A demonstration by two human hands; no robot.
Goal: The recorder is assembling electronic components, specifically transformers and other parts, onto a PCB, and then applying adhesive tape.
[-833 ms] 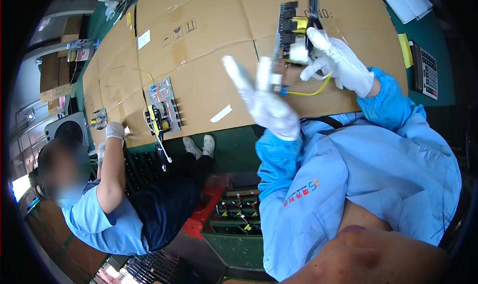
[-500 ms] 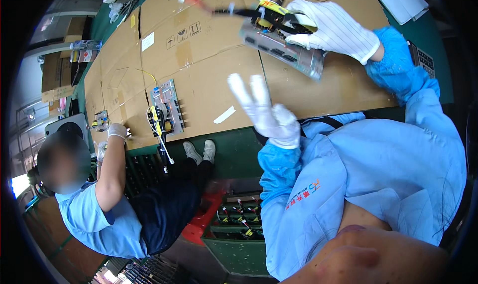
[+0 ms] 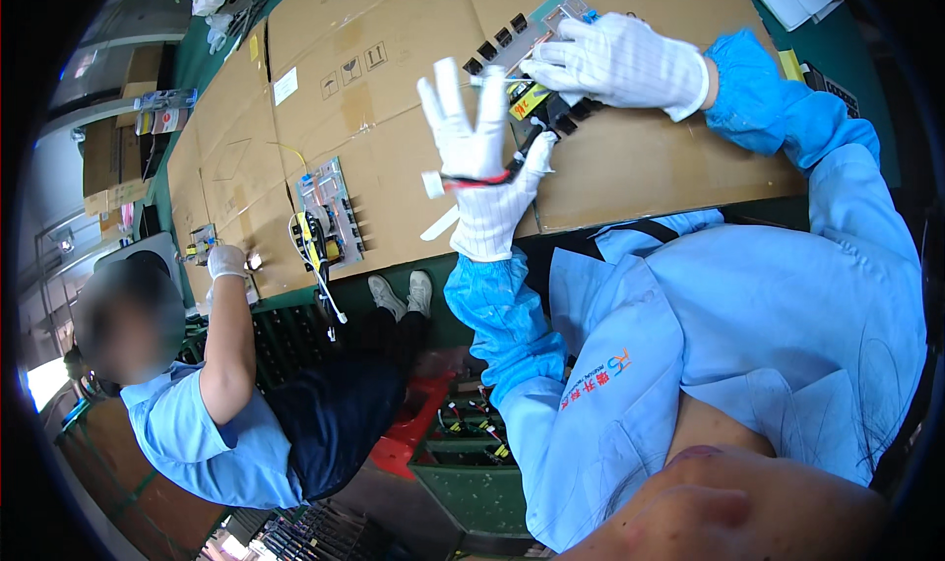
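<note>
Circuit board is slanting lengthwise toward my left hand, whose fingers are standing spread; my nearer right hand is covering the board's right side, pinching unclear.

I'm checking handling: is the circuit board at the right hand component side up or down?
Component side up: the circuit board shows its yellow part and black blocks. Whether it lies flat, I cannot tell.
</note>
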